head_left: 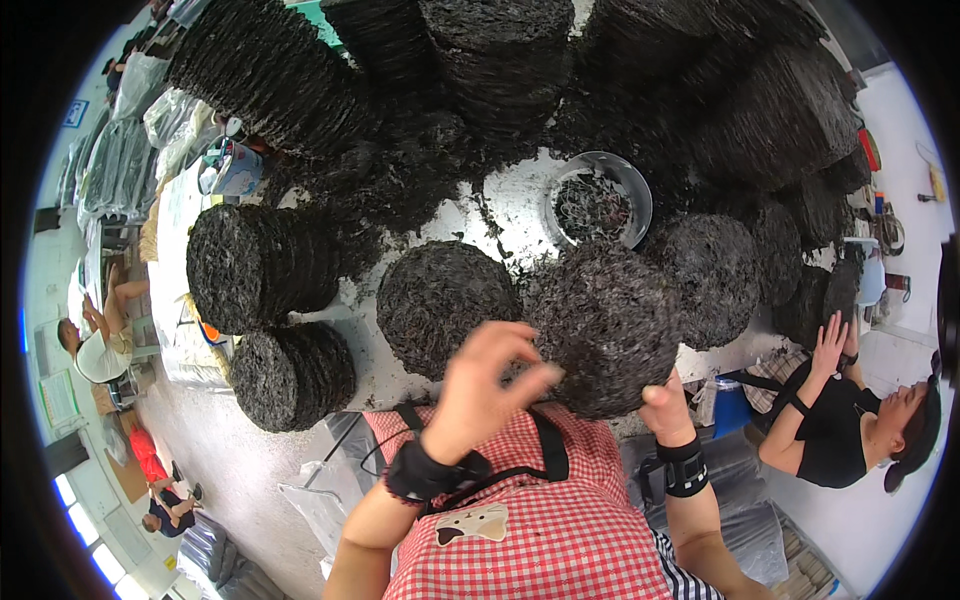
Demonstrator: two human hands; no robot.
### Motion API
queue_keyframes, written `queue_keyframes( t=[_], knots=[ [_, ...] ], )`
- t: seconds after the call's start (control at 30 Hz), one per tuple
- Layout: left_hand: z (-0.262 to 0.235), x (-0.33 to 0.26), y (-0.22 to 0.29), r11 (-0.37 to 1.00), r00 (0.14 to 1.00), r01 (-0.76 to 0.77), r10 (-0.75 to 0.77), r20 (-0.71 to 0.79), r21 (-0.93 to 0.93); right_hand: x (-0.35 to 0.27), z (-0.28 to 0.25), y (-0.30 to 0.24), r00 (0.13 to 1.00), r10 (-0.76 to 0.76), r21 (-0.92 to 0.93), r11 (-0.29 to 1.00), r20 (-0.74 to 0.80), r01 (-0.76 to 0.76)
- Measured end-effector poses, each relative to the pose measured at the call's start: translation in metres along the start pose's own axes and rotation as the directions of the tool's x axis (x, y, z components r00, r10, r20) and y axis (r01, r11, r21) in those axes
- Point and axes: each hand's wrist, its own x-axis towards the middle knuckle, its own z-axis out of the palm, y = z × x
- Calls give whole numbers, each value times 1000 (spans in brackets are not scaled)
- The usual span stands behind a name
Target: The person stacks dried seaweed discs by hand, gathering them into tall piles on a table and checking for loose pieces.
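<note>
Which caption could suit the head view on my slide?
The right hand holds a dark disc, the left hand near its edge; a metal bowl and dark stacks stand beyond.

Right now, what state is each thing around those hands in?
Round, black, fibrous disc: held at its edge
Right hand: gripping that disc
Left hand: fingers bent beside it; contact unclear
Round, shiny metal bowl: uncovered, dark scraps inside
Silvery metal tabletop: strewn with dark flakes
Round, black stack, far left: many layers, untouched
Red-and-white checked cloth apron: worn
</note>
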Motion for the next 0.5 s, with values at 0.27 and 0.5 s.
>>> queue_keyframes(
  t=[0.27,0.5],
  knots=[
    [38,2,31,1000,983,16,-18,181,10,2,21,0,999,-2,-146,989,35,7],
    [-3,-10,15,902,936,337,-291,196,-271,4,20,-7,1000,18,-54,998,-5,-18]
  ],
)
